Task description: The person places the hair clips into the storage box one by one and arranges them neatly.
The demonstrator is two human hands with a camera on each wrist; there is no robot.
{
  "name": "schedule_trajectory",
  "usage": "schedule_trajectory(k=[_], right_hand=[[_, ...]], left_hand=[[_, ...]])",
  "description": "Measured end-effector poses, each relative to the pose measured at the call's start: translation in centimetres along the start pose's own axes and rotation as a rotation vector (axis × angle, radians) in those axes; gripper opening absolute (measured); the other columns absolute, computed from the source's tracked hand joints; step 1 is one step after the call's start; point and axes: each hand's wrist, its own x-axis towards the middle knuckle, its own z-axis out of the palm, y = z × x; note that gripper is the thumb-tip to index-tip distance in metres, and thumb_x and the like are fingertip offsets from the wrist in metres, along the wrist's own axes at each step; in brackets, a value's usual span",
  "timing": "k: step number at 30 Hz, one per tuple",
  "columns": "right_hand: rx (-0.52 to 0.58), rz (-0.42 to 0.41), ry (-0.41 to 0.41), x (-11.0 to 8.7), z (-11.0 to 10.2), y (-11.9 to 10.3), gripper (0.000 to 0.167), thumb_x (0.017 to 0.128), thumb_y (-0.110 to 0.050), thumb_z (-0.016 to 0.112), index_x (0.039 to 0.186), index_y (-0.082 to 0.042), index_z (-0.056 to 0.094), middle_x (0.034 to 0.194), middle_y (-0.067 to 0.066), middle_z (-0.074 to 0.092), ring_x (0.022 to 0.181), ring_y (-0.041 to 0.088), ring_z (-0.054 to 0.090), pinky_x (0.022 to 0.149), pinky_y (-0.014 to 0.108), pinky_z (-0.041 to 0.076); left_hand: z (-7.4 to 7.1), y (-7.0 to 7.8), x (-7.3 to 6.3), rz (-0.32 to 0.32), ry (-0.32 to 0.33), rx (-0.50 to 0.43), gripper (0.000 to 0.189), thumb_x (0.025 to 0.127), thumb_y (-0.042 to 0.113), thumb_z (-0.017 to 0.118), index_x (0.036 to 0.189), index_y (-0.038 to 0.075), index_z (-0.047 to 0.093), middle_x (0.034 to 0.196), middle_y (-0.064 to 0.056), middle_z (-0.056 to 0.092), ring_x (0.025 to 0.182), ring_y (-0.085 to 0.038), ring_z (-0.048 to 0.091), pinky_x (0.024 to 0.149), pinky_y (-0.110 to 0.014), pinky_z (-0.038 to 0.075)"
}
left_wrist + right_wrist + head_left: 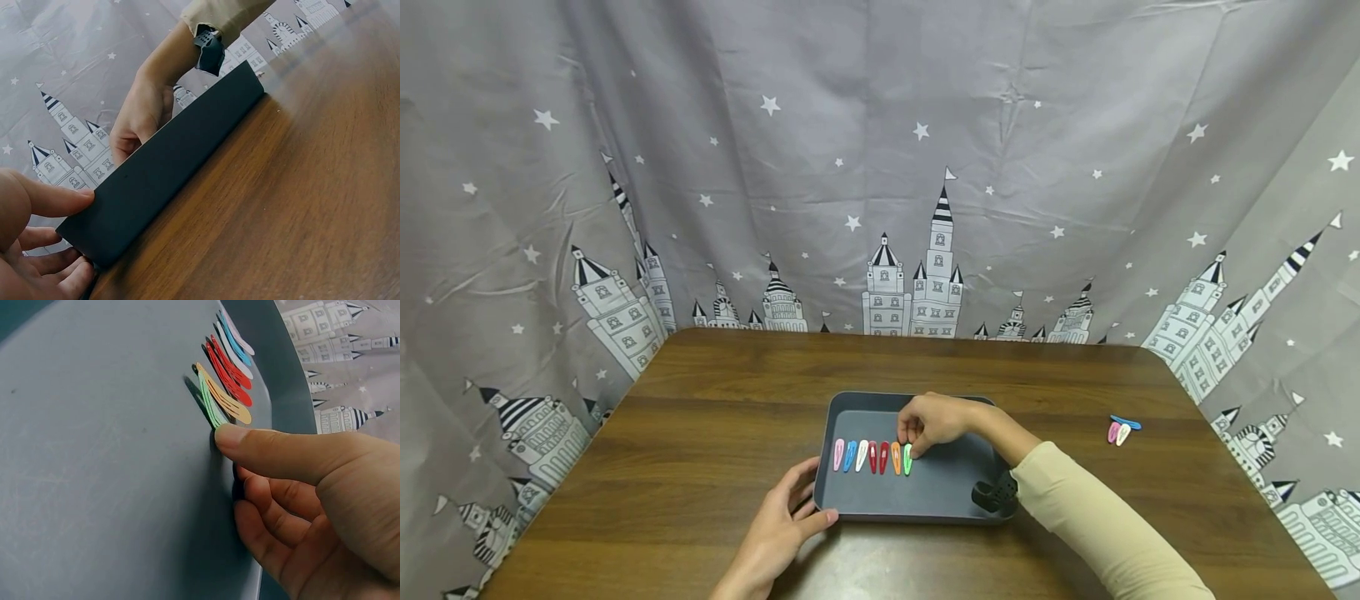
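Observation:
A row of snap hair clips lies in a grey tray (917,500): pink (838,455), blue (850,456), white (861,456), two red (877,457), then orange (896,458). At the row's right end, my right hand (936,419) pinches a green hair clip (210,403) by its wide end, beside the orange one. The thumb covers that end in the right wrist view. My left hand (782,512) grips the tray's near left corner, thumb on the front wall and fingers round the left side, as the left wrist view shows too.
On the brown wooden table (715,417), right of the tray, lie a blue clip (1126,422), a pink clip (1113,432) and a white clip (1123,434), close together. A grey curtain (820,150) with castles and stars hangs behind the table.

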Motion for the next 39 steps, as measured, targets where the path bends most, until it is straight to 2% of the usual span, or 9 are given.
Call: schedule_trajectory(k=[9, 14, 22, 39], right_hand=[[0.007, -0.001, -0.008, -0.3, -0.1, 0.2, 0.017, 0.084, -0.003, 0.085, 0.09, -0.011, 0.071, 0.076, -0.009, 0.062, 0.07, 0.004, 0.055, 0.062, 0.02, 0.047], [0.007, -0.02, 0.001, -1.1, -0.9, 0.1, 0.018, 0.083, -0.002, 0.085, 0.094, -0.008, 0.072, 0.077, -0.009, 0.062, 0.071, 0.004, 0.056, 0.063, 0.02, 0.048], [0.019, -0.006, 0.017, -2.5, -2.0, 0.2, 0.018, 0.085, -0.001, 0.084, 0.099, -0.003, 0.072, 0.08, -0.006, 0.063, 0.073, 0.006, 0.058, 0.065, 0.021, 0.051], [-0.006, 0.009, 0.094, -7.0, -4.4, 1.4, 0.019, 0.087, -0.003, 0.082, 0.102, -0.001, 0.071, 0.083, -0.006, 0.065, 0.077, 0.008, 0.061, 0.069, 0.025, 0.054]], left_hand=[[0.0, -0.2, 0.1, -0.009, 0.002, 0.017, 0.078, 0.085, -0.007, 0.077, 0.153, -0.001, 0.041, 0.149, -0.037, 0.043, 0.134, -0.052, 0.047, 0.102, -0.046, 0.053], [0.0, -0.2, 0.2, -0.003, 0.004, 0.026, 0.078, 0.084, -0.007, 0.077, 0.153, -0.002, 0.041, 0.149, -0.036, 0.043, 0.135, -0.051, 0.046, 0.103, -0.046, 0.052], [-0.1, -0.1, 0.2, -0.002, 0.005, 0.021, 0.078, 0.084, -0.007, 0.077, 0.153, -0.002, 0.041, 0.15, -0.036, 0.043, 0.136, -0.05, 0.046, 0.104, -0.046, 0.051], [0.0, 0.0, 0.2, -0.003, 0.011, 0.039, 0.076, 0.085, -0.007, 0.078, 0.153, -0.002, 0.042, 0.151, -0.034, 0.043, 0.138, -0.049, 0.043, 0.106, -0.047, 0.049]])
